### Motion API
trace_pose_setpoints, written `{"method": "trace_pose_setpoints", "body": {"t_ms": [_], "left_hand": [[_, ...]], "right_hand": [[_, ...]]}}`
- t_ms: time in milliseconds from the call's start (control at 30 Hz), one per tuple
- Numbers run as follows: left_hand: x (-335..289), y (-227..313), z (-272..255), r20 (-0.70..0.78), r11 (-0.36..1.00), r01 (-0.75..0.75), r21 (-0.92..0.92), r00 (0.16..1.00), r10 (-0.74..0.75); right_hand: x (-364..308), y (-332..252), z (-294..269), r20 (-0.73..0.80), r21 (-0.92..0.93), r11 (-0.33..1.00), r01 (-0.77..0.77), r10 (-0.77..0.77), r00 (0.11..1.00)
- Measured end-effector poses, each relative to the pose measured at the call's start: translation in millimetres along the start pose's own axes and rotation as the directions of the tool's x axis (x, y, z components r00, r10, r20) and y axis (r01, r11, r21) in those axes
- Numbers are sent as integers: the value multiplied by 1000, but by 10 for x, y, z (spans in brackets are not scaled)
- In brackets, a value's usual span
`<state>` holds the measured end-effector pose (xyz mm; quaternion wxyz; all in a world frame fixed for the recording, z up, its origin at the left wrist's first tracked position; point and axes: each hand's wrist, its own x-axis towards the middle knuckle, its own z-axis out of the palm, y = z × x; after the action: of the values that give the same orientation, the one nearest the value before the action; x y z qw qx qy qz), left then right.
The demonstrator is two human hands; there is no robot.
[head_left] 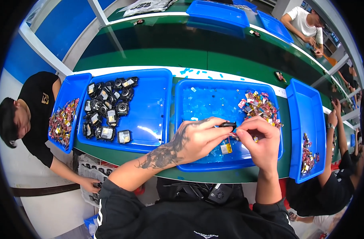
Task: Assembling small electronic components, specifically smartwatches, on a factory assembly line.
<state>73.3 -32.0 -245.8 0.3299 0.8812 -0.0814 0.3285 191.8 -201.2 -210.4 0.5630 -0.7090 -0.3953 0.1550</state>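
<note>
Over a blue tray [178, 115] in front of me, my two hands nearly meet. My left hand [196, 139], coming from the left with a tattooed forearm, is closed on a small black part [228, 124] at its fingertips. My right hand [263, 139] is closed in a pinch right beside it; what lies between thumb and finger is too small to make out. Just below the fingertips is a small silver-and-yellow battery [226, 148]; whether it hangs or lies in the tray I cannot tell. A heap of small batteries with wires [259, 107] fills the tray's right side.
To the left, a blue tray [150, 115] holds several black watch-like housings [106, 132]. Narrower blue trays with batteries stand at far left [80, 85] and right [305, 99]. Blue film scraps [204, 105] lie about. Beyond is a green conveyor belt [162, 47]. Co-workers sit both sides.
</note>
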Motion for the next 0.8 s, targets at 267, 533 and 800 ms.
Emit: {"method": "trace_pose_setpoints", "body": {"t_ms": [267, 533, 800], "left_hand": [[52, 1, -25, 650, 110, 791, -602, 565, -509], [-5, 82, 83, 304, 356, 588, -727, 740, -600], [-33, 86, 127, 250, 371, 504, -780, 795, -553]], "right_hand": [[-172, 73, 158, -63, 228, 966, -123, 141, 988], [-147, 84, 400, -249, 86, 996, -29, 50, 967], [-87, 113, 265, -149, 104, 986, -130, 144, 978]]}}
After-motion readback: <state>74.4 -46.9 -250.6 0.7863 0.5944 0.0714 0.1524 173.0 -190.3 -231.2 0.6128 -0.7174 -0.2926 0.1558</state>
